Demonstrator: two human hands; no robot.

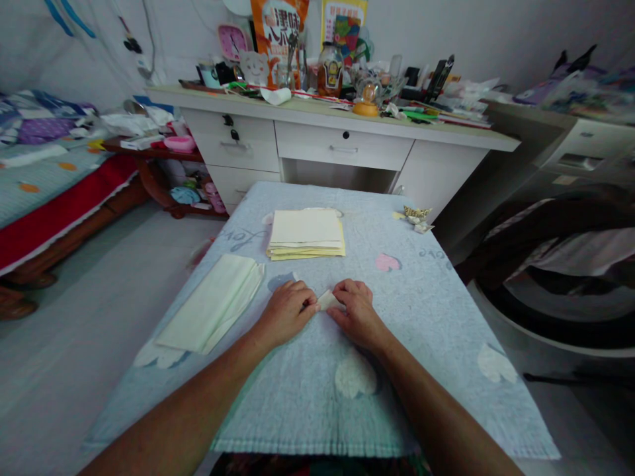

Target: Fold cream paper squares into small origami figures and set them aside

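Observation:
Between my two hands is a small folded piece of off-white paper (pixel 327 300), held just above or on the cloth-covered table (pixel 307 396). My left hand (pixel 290 307) pinches its left end between thumb and fingers. On the other end, my right hand (pixel 356 309) is closed with the fingers curled over the paper. Beyond them lies a stack of cream and yellow paper sheets (pixel 306 228). To the left of my left hand rests a pile of long pale folded sheets (pixel 211 303). Small folded paper pieces (pixel 417 217), one of them patterned, sit at the far right corner.
Behind the table stands a white desk (pixel 233 142) with drawers, crowded on top with a jar (pixel 330 69), bags and small items. A front-loading washing machine (pixel 575 165) is on the right, its door open. A bed (pixel 59 185) is on the left.

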